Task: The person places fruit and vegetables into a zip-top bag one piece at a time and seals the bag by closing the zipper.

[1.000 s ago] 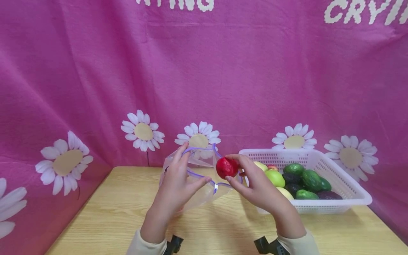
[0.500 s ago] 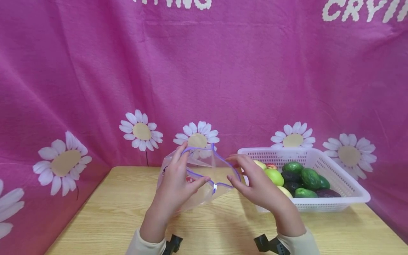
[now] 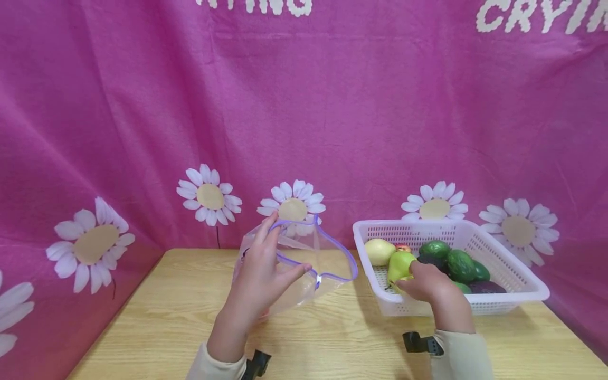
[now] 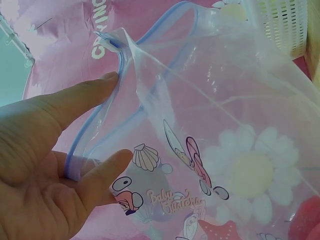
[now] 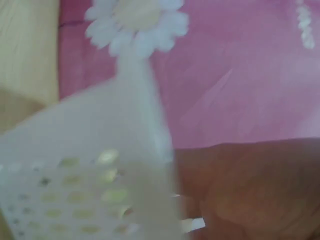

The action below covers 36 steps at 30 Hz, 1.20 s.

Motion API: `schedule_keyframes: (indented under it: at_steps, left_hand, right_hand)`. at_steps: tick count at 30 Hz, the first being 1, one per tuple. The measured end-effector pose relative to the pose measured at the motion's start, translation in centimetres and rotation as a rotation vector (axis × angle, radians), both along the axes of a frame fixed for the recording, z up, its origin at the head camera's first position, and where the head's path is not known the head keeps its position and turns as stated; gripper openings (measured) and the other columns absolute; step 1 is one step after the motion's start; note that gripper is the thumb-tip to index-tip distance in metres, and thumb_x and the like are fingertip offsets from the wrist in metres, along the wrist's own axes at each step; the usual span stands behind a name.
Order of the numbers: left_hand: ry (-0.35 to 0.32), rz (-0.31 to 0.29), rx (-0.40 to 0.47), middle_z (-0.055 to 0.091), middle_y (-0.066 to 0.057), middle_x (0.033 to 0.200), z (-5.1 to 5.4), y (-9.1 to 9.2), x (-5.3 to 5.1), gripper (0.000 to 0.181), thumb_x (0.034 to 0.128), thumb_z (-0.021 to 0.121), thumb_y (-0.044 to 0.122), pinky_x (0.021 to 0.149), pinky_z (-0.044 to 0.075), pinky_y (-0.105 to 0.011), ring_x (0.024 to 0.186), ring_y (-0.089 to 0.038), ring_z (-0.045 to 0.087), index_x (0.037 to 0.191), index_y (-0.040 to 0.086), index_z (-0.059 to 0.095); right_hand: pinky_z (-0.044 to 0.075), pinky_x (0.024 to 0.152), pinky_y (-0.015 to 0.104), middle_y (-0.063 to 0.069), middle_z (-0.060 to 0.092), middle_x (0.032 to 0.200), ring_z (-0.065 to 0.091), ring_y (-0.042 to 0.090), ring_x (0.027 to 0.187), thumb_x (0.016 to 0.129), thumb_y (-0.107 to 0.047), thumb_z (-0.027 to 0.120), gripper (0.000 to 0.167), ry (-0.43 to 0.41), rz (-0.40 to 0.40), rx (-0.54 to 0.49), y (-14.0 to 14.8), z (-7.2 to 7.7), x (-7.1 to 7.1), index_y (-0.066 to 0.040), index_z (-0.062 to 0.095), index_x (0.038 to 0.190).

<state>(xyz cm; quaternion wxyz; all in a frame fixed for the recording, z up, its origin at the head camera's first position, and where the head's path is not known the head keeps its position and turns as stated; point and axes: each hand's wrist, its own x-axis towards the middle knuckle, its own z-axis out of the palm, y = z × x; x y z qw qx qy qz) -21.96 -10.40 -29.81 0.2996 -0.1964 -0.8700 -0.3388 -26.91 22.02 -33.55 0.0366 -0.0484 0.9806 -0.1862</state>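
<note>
My left hand [image 3: 258,272] holds a clear zip bag [image 4: 225,115] by its purple-edged mouth, which gapes toward the right. In the left wrist view, the thumb lies along the rim while a finger rests on the printed side. Something red [image 4: 305,220] shows low in the bag. My right hand [image 3: 437,287] reaches into the white basket [image 3: 503,301], thumb and fingers at a green pear [image 3: 401,264] and a yellow fruit partly under the hand. Whether it grips either is hidden. In the right wrist view the basket wall [image 5: 90,125] covers the fingertips, and the picture is blurred.
Also in the basket are a pale yellow fruit [image 3: 379,252], a small red one [image 3: 402,247], and several green and dark avocados [image 3: 461,265]. The basket stands at the right on a wooden table [image 3: 190,316]. A pink daisy cloth [image 3: 304,105] hangs behind.
A red fruit was in my right hand at the bag's mouth, then left it and showed inside the bag. That hand has since moved right into the basket. My left hand keeps its hold.
</note>
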Motion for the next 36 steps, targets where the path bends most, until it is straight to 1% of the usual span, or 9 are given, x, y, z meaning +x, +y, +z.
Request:
schedule_keyframes:
  at_steps: [3, 5, 7, 10, 16, 19, 26, 33, 36]
  left_hand:
    - [0.011, 0.002, -0.004, 0.039, -0.019, 0.158, -0.1, 0.0, 0.0, 0.079, 0.0711, 0.095, 0.026, 0.105, 0.048, -0.053, 0.137, -0.04, 0.048, 0.134, -0.004, 0.057]
    - [0.019, 0.004, -0.006, 0.04, -0.019, 0.157, -0.1, 0.0, -0.1, 0.079, 0.0708, 0.095, 0.026, 0.105, 0.049, -0.052, 0.136, -0.039, 0.049, 0.133, -0.004, 0.058]
    - [0.02, 0.002, -0.004, 0.04, -0.02, 0.157, -0.1, 0.0, 0.0, 0.079, 0.0708, 0.095, 0.026, 0.105, 0.049, -0.052, 0.136, -0.039, 0.049, 0.133, -0.004, 0.057]
    - [0.01, 0.001, 0.0, 0.04, -0.019, 0.157, -0.1, 0.0, 0.0, 0.079, 0.0709, 0.095, 0.025, 0.105, 0.049, -0.052, 0.137, -0.039, 0.048, 0.134, -0.005, 0.057]
    - [0.016, 0.001, -0.004, 0.039, -0.02, 0.157, -0.1, 0.1, -0.1, 0.08, 0.0707, 0.095, 0.024, 0.105, 0.049, -0.052, 0.137, -0.039, 0.048, 0.134, -0.006, 0.057]
    - [0.022, 0.0, -0.008, 0.04, -0.02, 0.157, -0.1, 0.1, -0.1, 0.081, 0.0705, 0.095, 0.025, 0.106, 0.048, -0.05, 0.137, -0.039, 0.048, 0.134, -0.007, 0.056]
    - [0.02, -0.001, 0.001, 0.039, -0.021, 0.157, -0.1, 0.0, -0.1, 0.082, 0.0711, 0.095, 0.025, 0.107, 0.047, -0.051, 0.139, -0.039, 0.046, 0.135, -0.009, 0.055]
    - [-0.003, 0.003, 0.008, 0.037, -0.02, 0.158, 0.0, 0.0, -0.1, 0.082, 0.0719, 0.094, 0.024, 0.108, 0.046, -0.053, 0.141, -0.039, 0.043, 0.136, -0.008, 0.055]
    - [-0.009, 0.009, 0.011, 0.037, -0.02, 0.159, 0.1, 0.0, -0.1, 0.082, 0.0721, 0.094, 0.024, 0.107, 0.046, -0.053, 0.141, -0.04, 0.043, 0.136, -0.008, 0.054]
  right_hand:
    - [0.051, 0.085, 0.056, 0.028, 0.063, 0.105, 0.06, 0.038, 0.093, 0.095, -0.029, 0.067, 0.051, -0.039, -0.019, -0.008, 0.9, -1.0, -0.9, 0.014, 0.057, 0.118]
    - [0.051, 0.084, 0.055, 0.026, 0.064, 0.104, 0.061, 0.036, 0.091, 0.095, -0.032, 0.067, 0.049, -0.032, 0.0, -0.013, 1.2, -1.6, -1.5, 0.012, 0.059, 0.115]
    - [0.051, 0.086, 0.056, 0.027, 0.066, 0.109, 0.063, 0.038, 0.096, 0.095, -0.036, 0.067, 0.053, -0.02, 0.022, -0.017, 1.3, -2.1, -1.9, 0.011, 0.059, 0.118]
    - [0.051, 0.086, 0.056, 0.026, 0.067, 0.109, 0.063, 0.039, 0.097, 0.093, -0.043, 0.067, 0.056, -0.01, 0.039, -0.027, 1.2, -2.6, -2.4, 0.009, 0.061, 0.116]
    - [0.049, 0.091, 0.06, 0.03, 0.064, 0.117, 0.06, 0.046, 0.106, 0.087, -0.048, 0.072, 0.069, -0.026, -0.02, -0.064, 0.8, -2.7, -2.6, 0.009, 0.06, 0.122]
    - [0.049, 0.09, 0.061, 0.032, 0.063, 0.117, 0.06, 0.047, 0.106, 0.084, -0.049, 0.074, 0.073, -0.024, -0.037, -0.073, 0.7, -2.8, -2.6, 0.011, 0.059, 0.122]
    - [0.05, 0.088, 0.059, 0.029, 0.063, 0.114, 0.06, 0.041, 0.1, 0.081, -0.046, 0.079, 0.073, -0.039, -0.085, -0.118, 0.4, -2.8, -2.6, 0.011, 0.058, 0.122]
    - [0.05, 0.086, 0.058, 0.027, 0.063, 0.11, 0.06, 0.039, 0.097, 0.081, -0.047, 0.079, 0.073, -0.032, -0.081, -0.122, 0.4, -2.7, -2.6, 0.01, 0.058, 0.121]
    - [0.05, 0.086, 0.058, 0.027, 0.064, 0.112, 0.06, 0.039, 0.098, 0.081, -0.048, 0.079, 0.074, -0.036, -0.093, -0.118, 0.4, -2.6, -2.6, 0.009, 0.059, 0.122]
